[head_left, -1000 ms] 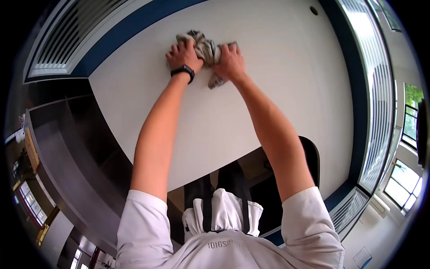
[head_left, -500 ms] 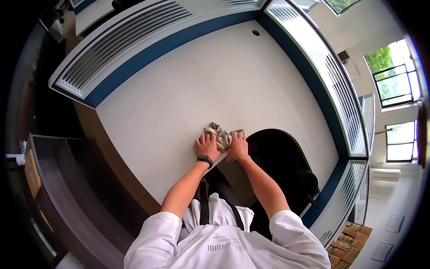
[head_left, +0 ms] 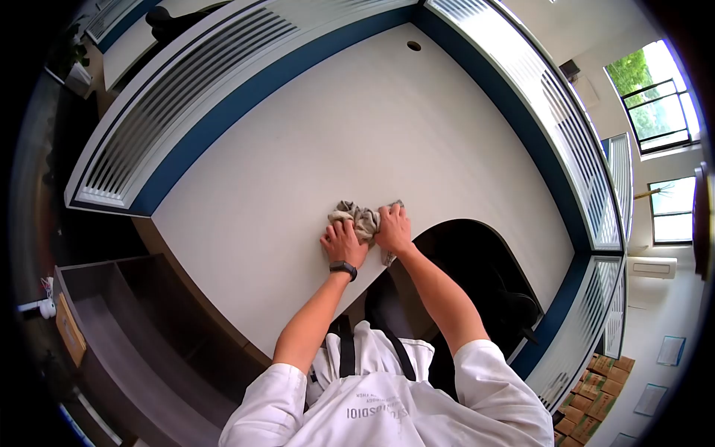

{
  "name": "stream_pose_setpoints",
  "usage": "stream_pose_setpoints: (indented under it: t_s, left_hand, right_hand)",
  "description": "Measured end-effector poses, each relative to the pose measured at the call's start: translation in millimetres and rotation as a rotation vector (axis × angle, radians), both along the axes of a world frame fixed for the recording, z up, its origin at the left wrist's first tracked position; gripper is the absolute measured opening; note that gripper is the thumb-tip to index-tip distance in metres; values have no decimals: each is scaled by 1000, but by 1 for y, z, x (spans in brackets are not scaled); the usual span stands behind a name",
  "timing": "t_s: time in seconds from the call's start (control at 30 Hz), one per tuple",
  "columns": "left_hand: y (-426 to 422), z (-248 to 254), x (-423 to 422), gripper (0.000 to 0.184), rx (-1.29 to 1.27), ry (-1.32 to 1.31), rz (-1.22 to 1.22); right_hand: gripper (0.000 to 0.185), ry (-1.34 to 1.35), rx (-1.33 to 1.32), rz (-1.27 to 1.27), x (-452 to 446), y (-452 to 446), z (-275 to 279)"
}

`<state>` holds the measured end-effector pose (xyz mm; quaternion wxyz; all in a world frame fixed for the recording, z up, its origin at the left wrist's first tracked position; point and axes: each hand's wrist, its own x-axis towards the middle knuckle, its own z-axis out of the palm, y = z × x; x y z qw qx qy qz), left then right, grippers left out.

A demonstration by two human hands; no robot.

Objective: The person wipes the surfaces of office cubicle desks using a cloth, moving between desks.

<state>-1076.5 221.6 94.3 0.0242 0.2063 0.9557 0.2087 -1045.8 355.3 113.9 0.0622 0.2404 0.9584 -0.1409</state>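
Note:
A crumpled grey-beige cloth (head_left: 357, 216) lies bunched on the white desktop (head_left: 328, 141), close to its near edge. My left hand (head_left: 343, 243), with a black band on the wrist, presses on the cloth's left part, fingers curled into it. On the right part, my right hand (head_left: 393, 229) grips the fabric, and a corner of it hangs below that hand near the desk edge. Both palms are hidden from view.
Blue-edged partitions (head_left: 491, 82) with slatted panels enclose the desk's far and right sides. A round hole (head_left: 414, 46) is near the far corner. A black chair (head_left: 477, 261) stands at the near right, a dark open shelf (head_left: 141, 320) at the left.
Over the last second both hands and the cloth have come from farther out on the desk to near its front edge. The view has shifted, showing more of the room.

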Motion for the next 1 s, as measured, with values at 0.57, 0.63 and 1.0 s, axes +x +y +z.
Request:
stream_pose_setpoints:
  t_s: [0.57,0.63,1.0]
  left_hand:
    - [93,36,-255,47,-76,-227,290]
    - [93,16,-231,45,-143,-338,241]
    - [110,13,-305,67,-234,-418,460]
  right_hand:
    - [46,16,-20,66,-267,85,28]
    - [49,-107,-56,17,-237,85,-1]
    - [54,-3,-51,136,-343,95,-16]
